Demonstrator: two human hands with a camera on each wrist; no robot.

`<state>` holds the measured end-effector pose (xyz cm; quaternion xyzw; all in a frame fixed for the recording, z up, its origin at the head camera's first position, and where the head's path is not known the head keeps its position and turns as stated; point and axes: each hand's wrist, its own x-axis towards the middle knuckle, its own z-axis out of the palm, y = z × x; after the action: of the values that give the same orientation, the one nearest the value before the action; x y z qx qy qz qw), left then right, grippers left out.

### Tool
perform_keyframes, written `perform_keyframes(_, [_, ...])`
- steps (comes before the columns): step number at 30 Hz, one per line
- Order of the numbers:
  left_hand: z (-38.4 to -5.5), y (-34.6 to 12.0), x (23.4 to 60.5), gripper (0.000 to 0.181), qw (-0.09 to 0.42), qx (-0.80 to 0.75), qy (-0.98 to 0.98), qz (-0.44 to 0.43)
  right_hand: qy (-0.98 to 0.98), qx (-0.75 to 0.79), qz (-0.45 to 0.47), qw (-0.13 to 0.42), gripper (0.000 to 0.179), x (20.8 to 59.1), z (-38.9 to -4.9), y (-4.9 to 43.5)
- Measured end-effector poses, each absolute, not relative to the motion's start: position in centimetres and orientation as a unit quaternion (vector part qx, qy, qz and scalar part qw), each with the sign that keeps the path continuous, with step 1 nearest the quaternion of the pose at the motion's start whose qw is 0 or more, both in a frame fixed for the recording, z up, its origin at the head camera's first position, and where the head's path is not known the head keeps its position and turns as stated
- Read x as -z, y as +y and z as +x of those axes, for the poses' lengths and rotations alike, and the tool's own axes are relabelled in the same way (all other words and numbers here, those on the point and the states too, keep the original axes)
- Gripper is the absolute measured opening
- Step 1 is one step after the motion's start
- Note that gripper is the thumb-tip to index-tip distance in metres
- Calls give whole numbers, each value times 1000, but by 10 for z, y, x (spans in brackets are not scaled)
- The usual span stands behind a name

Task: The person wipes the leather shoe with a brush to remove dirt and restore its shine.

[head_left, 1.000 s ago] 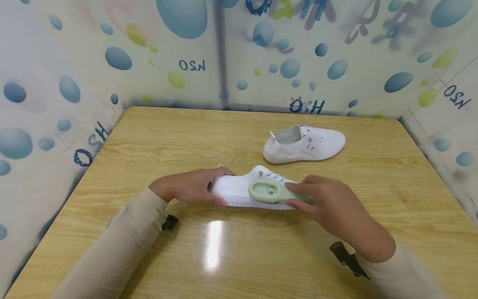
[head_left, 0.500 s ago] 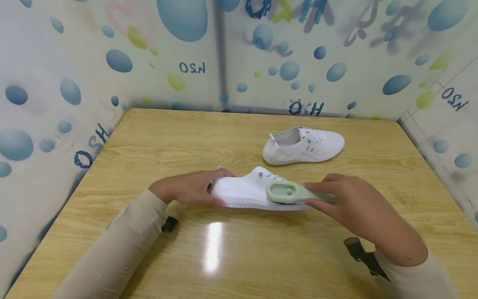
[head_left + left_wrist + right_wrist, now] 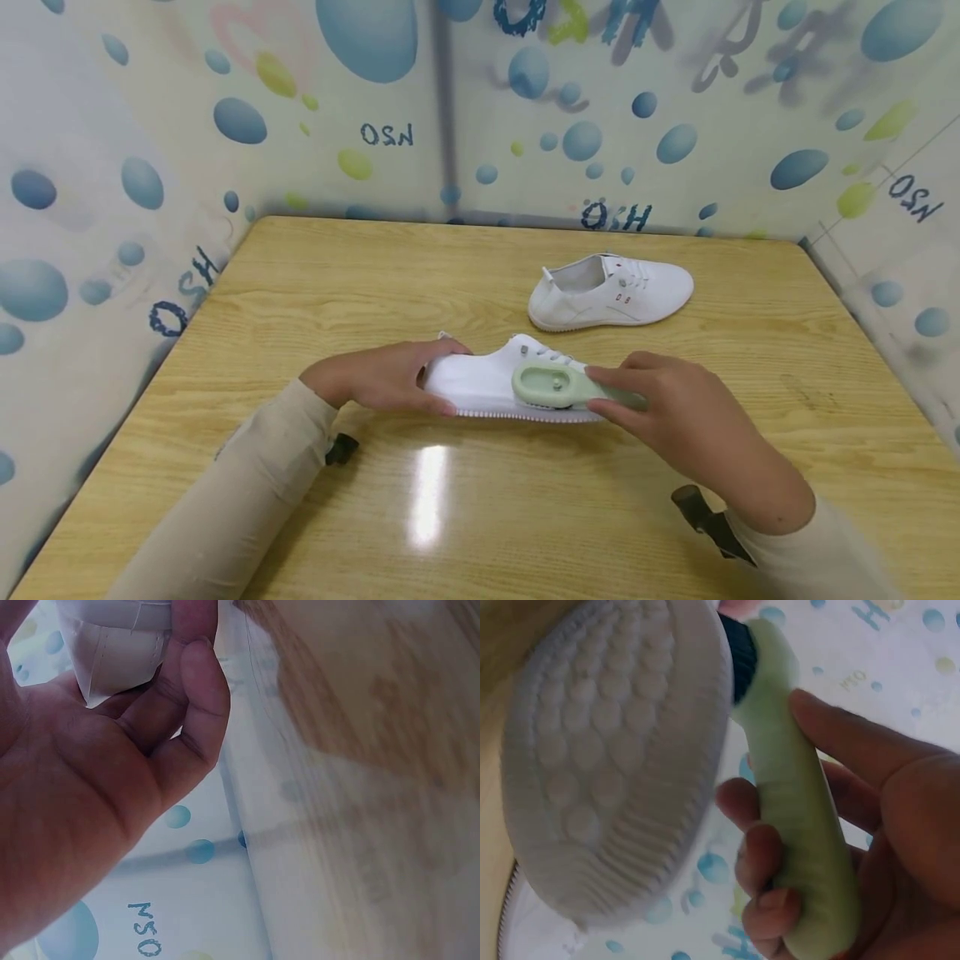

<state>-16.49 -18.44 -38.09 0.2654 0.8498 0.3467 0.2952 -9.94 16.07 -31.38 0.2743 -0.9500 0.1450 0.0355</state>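
Note:
My left hand [image 3: 390, 377] grips the heel of a white lace-up shoe [image 3: 480, 379], thumb on the near side and fingers over the far side. The toe points right, and the shoe's side faces me. In the left wrist view, the fingers curl round the heel [image 3: 120, 660]. My right hand [image 3: 675, 408] holds a pale green brush [image 3: 543, 385] by its handle. The brush head lies against the side of the shoe below the laces. In the right wrist view, dark bristles [image 3: 739, 656] meet the shoe's edge, and the bumpy sole [image 3: 607, 765] faces the camera.
A second white shoe [image 3: 611, 292] stands upright farther back on the wooden table [image 3: 360, 275], toe to the right. Behind the table rises a wall [image 3: 300, 167] patterned with blue and green drops. Each wrist carries a dark camera mount [image 3: 701, 512].
The brush slid right along the shoe toward the toe, then part of the way back left, with my right hand moving along. My left hand and the shoe stayed in place.

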Motion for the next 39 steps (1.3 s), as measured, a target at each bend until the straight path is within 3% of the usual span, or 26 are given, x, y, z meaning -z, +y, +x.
perform_keyframes(6, [-165,-185,382,63,296,-356,845,268,-941,-147,295,81,36,323,-98,150])
perform_keyframes(16, [-164,-186,381,63,293,-352,848,267,-956,-126,265,20,35,308,-101,169])
perform_keyframes(27, [-164,-184,379,63,296,-353,848,264,-953,-136,268,44,35,305,-99,191])
perform_keyframes(39, [-162,-185,379,64,294,-357,845,268,-938,-186,292,34,35,326,-103,153])
